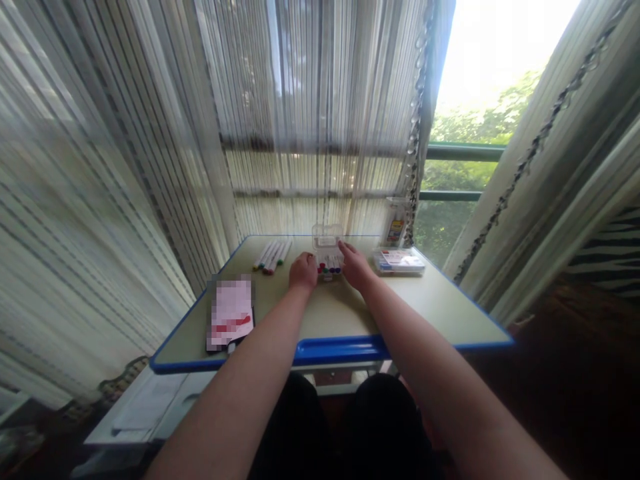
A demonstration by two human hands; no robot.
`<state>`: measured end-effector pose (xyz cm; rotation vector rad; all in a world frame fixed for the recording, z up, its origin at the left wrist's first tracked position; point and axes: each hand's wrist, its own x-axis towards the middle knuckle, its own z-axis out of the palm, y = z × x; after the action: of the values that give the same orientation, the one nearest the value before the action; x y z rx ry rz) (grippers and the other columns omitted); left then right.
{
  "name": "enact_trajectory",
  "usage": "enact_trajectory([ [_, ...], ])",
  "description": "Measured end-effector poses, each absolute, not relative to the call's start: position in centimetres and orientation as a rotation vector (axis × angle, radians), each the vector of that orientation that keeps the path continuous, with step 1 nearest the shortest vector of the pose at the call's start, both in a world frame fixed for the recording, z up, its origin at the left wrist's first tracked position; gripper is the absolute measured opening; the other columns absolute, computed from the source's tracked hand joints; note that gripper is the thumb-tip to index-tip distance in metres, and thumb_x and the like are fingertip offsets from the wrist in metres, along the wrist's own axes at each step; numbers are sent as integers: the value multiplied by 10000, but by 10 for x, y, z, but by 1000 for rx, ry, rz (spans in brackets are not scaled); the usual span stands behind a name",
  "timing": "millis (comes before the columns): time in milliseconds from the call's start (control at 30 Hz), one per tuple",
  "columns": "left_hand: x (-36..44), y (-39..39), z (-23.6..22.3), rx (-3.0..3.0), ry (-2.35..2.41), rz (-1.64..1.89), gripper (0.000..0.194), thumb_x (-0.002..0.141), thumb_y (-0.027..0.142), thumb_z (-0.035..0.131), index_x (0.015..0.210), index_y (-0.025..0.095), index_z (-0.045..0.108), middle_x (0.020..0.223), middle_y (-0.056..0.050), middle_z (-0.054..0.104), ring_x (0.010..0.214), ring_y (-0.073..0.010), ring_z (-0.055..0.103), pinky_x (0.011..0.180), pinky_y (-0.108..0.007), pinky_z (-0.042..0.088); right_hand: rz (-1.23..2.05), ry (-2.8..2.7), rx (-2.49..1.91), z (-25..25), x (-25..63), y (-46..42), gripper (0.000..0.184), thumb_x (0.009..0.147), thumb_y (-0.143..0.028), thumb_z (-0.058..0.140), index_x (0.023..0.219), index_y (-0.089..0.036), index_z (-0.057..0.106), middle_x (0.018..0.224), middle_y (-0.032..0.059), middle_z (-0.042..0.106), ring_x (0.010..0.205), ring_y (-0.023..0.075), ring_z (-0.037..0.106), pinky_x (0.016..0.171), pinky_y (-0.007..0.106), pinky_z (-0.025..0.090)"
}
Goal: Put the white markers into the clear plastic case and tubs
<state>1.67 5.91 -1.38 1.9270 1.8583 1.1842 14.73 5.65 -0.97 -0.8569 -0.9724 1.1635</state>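
A small clear plastic marker case [328, 277] stands on the table with its see-through lid [327, 235] raised at the back. Inside lie several markers [330, 263] with white barrels and caps in red, green and purple tones. My left hand [303, 270] is closed at the case's left side, fingers curled against it. On the opposite side my right hand [354, 265] grips the case, its thumb up near the lid's hinge. The fingertips of both hands are partly hidden.
Several loose white markers [273, 256] with coloured caps lie left of the case. A clear flat box [399, 261] sits at the right, with a clear upright container [396, 223] behind it. A blurred pink-screened device [231, 312] rests front left. Blue edging [340, 348] borders the table.
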Motion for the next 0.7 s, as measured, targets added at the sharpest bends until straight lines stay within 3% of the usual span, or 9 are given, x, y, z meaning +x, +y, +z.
enact_trajectory([
  [267, 16, 55, -11, 1926, 1859, 1146, 320, 883, 216, 332, 951, 169, 641, 1001, -116, 692, 966, -205, 628, 793, -290, 434, 1218, -940, -818, -11, 147, 57, 248, 806, -405, 570, 902, -177, 596, 850, 75, 709, 903, 212, 671, 773, 325, 543],
  [700, 11, 49, -7, 2217, 2004, 1102, 323, 861, 192, 362, 983, 136, 657, 1010, -128, 668, 946, -218, 624, 822, -307, 460, 1278, -878, -713, -15, 147, 61, 240, 774, -336, 618, 973, -204, 592, 895, 44, 711, 897, 203, 670, 739, 312, 546],
])
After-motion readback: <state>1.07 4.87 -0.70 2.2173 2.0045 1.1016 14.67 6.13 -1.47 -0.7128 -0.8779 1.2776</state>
